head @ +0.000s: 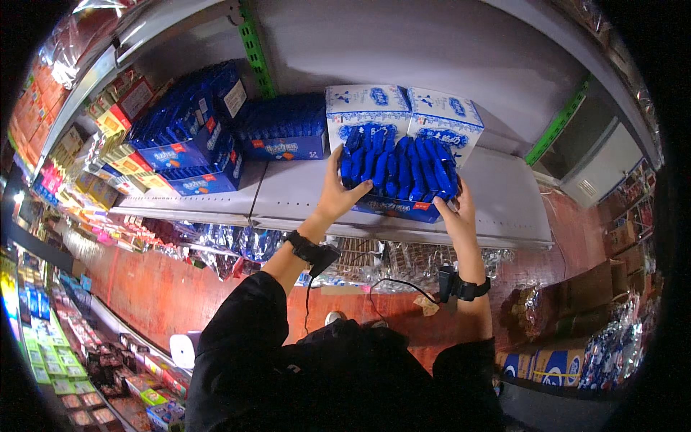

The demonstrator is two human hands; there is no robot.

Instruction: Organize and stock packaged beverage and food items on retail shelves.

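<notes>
Between my two hands is a blue open-topped display box (391, 208) filled with upright blue foil packets (397, 167). My left hand (337, 189) grips its left side, with the thumb over the front packets. On the opposite end, my right hand (458, 208) holds the right corner, thumb at the front. Just behind it stand two white cartons with blue floral print, a left carton (368, 100) and a right carton (445, 108). The box covers their lower fronts. Whether its base rests on the grey metal shelf (502, 189) is hard to tell.
Similar blue boxes stand to the left, one single box (283, 147) and a stack (183, 156). Red and yellow packs (116, 121) lie beyond them. Bagged goods (237, 240) fill the level below. Cardboard boxes (577, 286) stand on the red floor at right. Cables (399, 281) hang from my wrist straps.
</notes>
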